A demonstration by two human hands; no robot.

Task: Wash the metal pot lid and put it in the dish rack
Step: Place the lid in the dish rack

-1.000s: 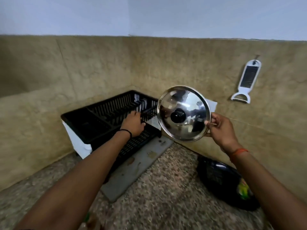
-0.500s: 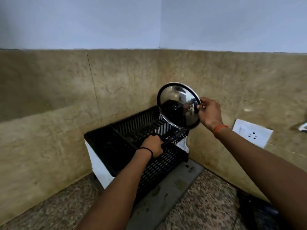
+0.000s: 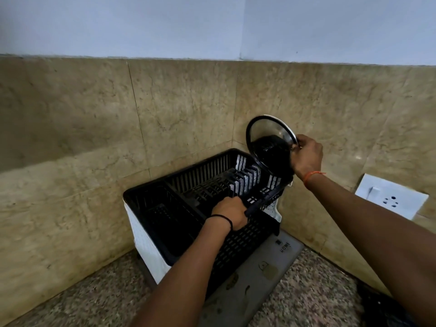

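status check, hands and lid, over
Right hand grips the pot lid by its rim, tilted above the dish rack far end. Left hand grips the rack's near rim. Lid not yet racked; slots clear.

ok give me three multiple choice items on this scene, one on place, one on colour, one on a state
1. Where is the lid?
A. flat on the counter
B. held above the rack's right end
C. hung on the wall

2. What colour is the rack basket?
A. black
B. red
C. yellow

3. What is the left hand doing?
A. hanging idle
B. holding the lid
C. gripping the rack's front rim

Answers: 1 B, the right hand holds its edge over that end. 2 A, its slatted walls are black. 3 C, its fingers curl over the rim.
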